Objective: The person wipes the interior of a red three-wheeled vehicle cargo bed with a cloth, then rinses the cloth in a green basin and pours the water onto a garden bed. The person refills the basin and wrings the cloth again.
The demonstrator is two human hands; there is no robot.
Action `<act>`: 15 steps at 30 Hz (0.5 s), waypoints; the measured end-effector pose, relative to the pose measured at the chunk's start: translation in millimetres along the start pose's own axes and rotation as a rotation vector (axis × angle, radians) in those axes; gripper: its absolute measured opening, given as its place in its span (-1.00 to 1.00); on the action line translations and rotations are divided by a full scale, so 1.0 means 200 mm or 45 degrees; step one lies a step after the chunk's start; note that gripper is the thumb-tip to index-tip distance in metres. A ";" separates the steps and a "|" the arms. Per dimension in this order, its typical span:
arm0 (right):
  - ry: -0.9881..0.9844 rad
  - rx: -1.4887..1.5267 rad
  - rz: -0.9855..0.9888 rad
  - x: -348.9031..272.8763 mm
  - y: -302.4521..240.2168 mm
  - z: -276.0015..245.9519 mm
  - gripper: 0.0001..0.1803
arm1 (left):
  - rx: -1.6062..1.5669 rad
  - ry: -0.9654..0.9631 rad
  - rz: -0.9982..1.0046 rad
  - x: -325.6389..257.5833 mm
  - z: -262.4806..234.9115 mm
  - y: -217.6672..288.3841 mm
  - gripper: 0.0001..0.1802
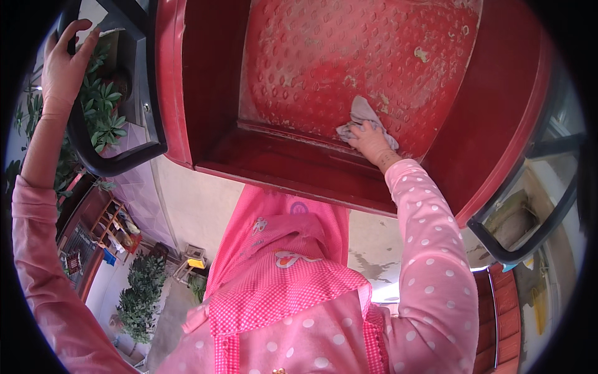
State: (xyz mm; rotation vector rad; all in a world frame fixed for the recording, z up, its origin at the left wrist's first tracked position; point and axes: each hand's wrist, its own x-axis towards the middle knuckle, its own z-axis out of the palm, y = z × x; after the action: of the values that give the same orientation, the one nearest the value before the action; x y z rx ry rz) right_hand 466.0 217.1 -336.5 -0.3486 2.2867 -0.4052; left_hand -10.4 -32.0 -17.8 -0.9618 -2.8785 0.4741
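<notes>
Grey cloth showing against red dimpled panel; pink sleeve wearing white polka dots; frame looking black.

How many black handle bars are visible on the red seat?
2: one black bar at left, gripped by the left hand; one black bar at right, untouched. Others may be hidden.

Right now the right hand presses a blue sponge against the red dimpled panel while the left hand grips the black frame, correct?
Not quite. In the head view the right hand presses a pale grey cloth, not a blue sponge, against the red dimpled panel. The left hand does grip the black frame.
</notes>
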 end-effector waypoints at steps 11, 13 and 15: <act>0.168 1.566 0.914 -1.05 0.01 -0.43 -0.49 | -0.033 -0.050 -0.103 0.00 -0.06 0.13 -0.59; 0.509 2.029 0.918 -1.38 -0.20 -0.58 -0.52 | 0.041 0.082 -0.068 0.01 -0.03 0.10 -0.58; 0.854 2.187 0.878 -1.69 -0.47 -0.53 -0.52 | 0.085 0.248 0.031 -0.03 -0.09 0.17 -0.57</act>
State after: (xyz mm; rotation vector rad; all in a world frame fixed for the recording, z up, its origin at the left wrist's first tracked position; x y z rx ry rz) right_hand 624.5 274.6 -11.0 1.5100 1.5649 -1.9660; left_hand 17.9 -4.8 -11.8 -0.9747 -2.6644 0.4483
